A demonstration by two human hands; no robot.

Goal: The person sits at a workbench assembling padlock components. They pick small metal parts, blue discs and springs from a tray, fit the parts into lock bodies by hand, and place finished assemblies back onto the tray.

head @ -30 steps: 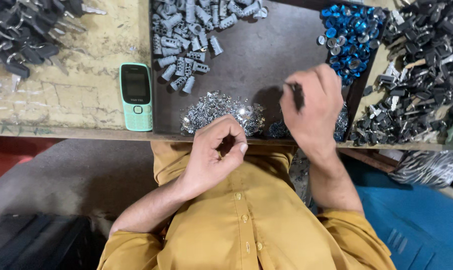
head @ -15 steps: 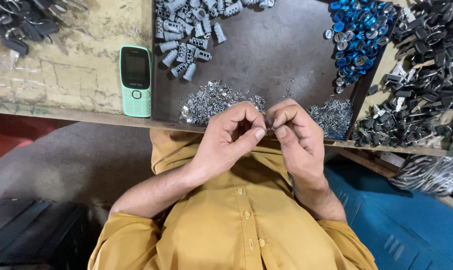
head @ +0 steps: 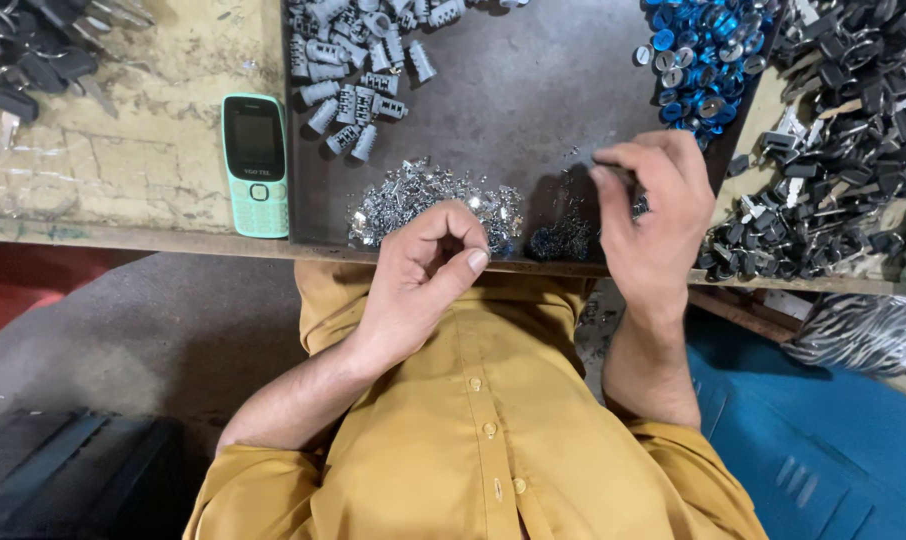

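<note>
Right now the right hand (head: 653, 215) hangs over the 5 o'clock corner of the dark tray (head: 513, 100). Its fingers (head: 605, 180) are bent and close together, tips pointing toward 9 o'clock, just above a small heap of dark bits (head: 563, 240). Whether they pinch anything I cannot tell.

The left hand (head: 423, 270) sits at the tray's 6 o'clock edge, curled. Its thumb is pressed against its forefinger in a narrow pinch, and anything held there is too small to see. Just beyond it, toward 12 o'clock, lies a pile of shiny silver bits (head: 423, 195), touching or nearly touching the knuckles.

Grey cylinders (head: 358, 70) are heaped at the tray's 11 o'clock, blue caps (head: 708, 45) at 2 o'clock. A mint-green phone (head: 255, 165) lies on the surface (head: 103, 170) at 9 o'clock of the tray, and black-headed keys (head: 843, 130) crowd the 3 o'clock side.

By my judgement this is a picking step: one hand keeps its pinch while the other goes to the heaps. Taking one bit calls for a fine fingertip pinch on a single piece, without dragging its neighbours along.
</note>
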